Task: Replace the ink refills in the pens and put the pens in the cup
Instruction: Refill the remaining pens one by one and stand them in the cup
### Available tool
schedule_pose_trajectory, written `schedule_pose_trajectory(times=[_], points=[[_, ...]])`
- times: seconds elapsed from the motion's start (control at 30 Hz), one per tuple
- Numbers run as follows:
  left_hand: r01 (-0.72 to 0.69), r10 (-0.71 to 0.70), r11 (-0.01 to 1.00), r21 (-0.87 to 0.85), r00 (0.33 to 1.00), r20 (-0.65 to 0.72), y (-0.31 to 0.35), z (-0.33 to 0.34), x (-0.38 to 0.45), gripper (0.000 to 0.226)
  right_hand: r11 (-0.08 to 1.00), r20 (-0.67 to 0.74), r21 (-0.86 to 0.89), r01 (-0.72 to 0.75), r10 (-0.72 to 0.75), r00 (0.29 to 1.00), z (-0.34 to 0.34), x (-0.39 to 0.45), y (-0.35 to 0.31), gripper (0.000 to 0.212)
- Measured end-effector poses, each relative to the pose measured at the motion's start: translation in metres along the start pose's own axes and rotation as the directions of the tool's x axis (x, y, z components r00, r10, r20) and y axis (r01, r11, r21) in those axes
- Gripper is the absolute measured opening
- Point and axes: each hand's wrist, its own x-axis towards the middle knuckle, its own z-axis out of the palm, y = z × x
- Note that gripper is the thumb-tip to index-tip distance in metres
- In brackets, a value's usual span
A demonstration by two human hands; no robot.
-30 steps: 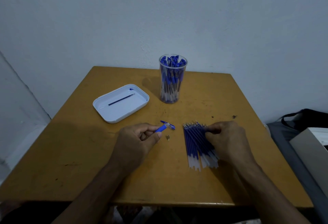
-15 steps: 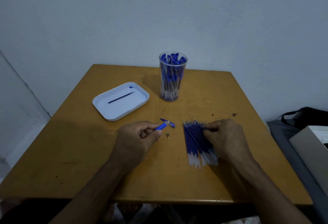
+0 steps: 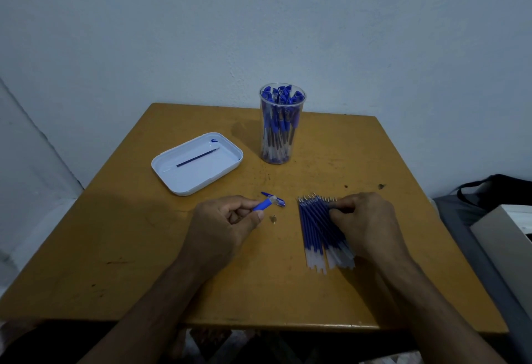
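Left grip: my left hand [image 3: 223, 224] pinches a pen barrel [image 3: 263, 205] between thumb and curled fingers; its blue rubbery sleeve and clear plastic end stick out past my fingertips, and the rest is buried in my fist.
Right grip: my right hand [image 3: 364, 224] lies on the refill pile [image 3: 319, 231] with fingertips curled onto the far ends of the top refills; whether one is actually pinched free, I cannot tell.
Tray: a white rounded-rectangle tray [image 3: 172, 182], smooth and shallow, sits on the far left; one thin dark refill [image 3: 198, 157] lies slantwise in it, and a small blue bit [image 3: 213, 140] rests at its far rim.
Loose parts: a blue cap [image 3: 276, 201] lies just beyond the barrel's end, partly behind it; a tiny brass-coloured tip [image 3: 274, 219] stands apart between my hands.
Cup: a clear cylindrical cup [image 3: 282, 127], packed with upright blue-capped pens [image 3: 280, 121], stands at the far middle.
Refills: slim blue tubes with pale translucent tails toward me and metal points away, fanned flat; my palm hides their right side.
Table: worn yellow-brown wooden table [image 3: 129, 248], scuffed and speckled, against a plain pale wall.
Right edge: a dark bag [image 3: 501, 190] and a grey box [image 3: 506, 239], both cut off.
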Motion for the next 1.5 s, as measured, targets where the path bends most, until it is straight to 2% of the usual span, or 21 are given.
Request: schedule_pose_trajectory(times=[0.27,0.4,0.63,0.73,0.9,1.07,1.13,1.33,1.5], points=[[0.012,-0.012,1.0,-0.026,1.0,-0.004,0.003,-0.001,-0.001,0.019,0.999,-0.018,-0.036,0.035,-0.036,0.999,-0.001,-0.002,-0.003,0.021],[0.053,-0.057,0.994,-0.094,0.998,-0.038,0.006,-0.004,0.002,0.016,0.992,-0.052,-0.048,0.12,-0.122,0.991,-0.002,-0.006,-0.019,0.021],[0.082,-0.105,0.993,-0.089,0.948,-0.301,0.005,-0.058,0.015,0.016,0.96,0.003,0.005,0.28,-0.28,0.96,0.025,0.016,-0.098,0.024],[0.11,-0.119,0.993,-0.047,0.914,-0.389,-0.005,-0.091,0.019,0.021,0.919,0.052,0.023,0.393,-0.394,0.918,0.05,0.037,-0.137,0.025],[0.151,-0.153,0.988,-0.045,0.85,-0.504,-0.023,-0.132,0.024,0.019,0.869,0.176,-0.067,0.491,-0.474,0.863,0.108,0.079,-0.191,0.026],[0.14,-0.159,0.987,-0.077,0.83,-0.534,-0.034,-0.149,0.025,0.004,0.812,0.278,-0.193,0.551,-0.493,0.824,0.147,0.105,-0.214,0.028],[0.133,-0.155,0.988,-0.078,0.827,-0.541,-0.036,-0.155,0.025,0.012,0.791,0.294,-0.216,0.572,-0.506,0.811,0.155,0.11,-0.216,0.026],[0.091,-0.127,0.992,-0.091,0.832,-0.539,-0.037,-0.16,0.026,0.02,0.742,0.283,-0.211,0.636,-0.577,0.766,0.164,0.113,-0.215,0.024],[0.081,-0.129,0.99,-0.116,0.849,-0.512,-0.036,-0.154,0.027,0.012,0.679,0.269,-0.271,0.683,-0.628,0.731,0.158,0.107,-0.211,0.017]])
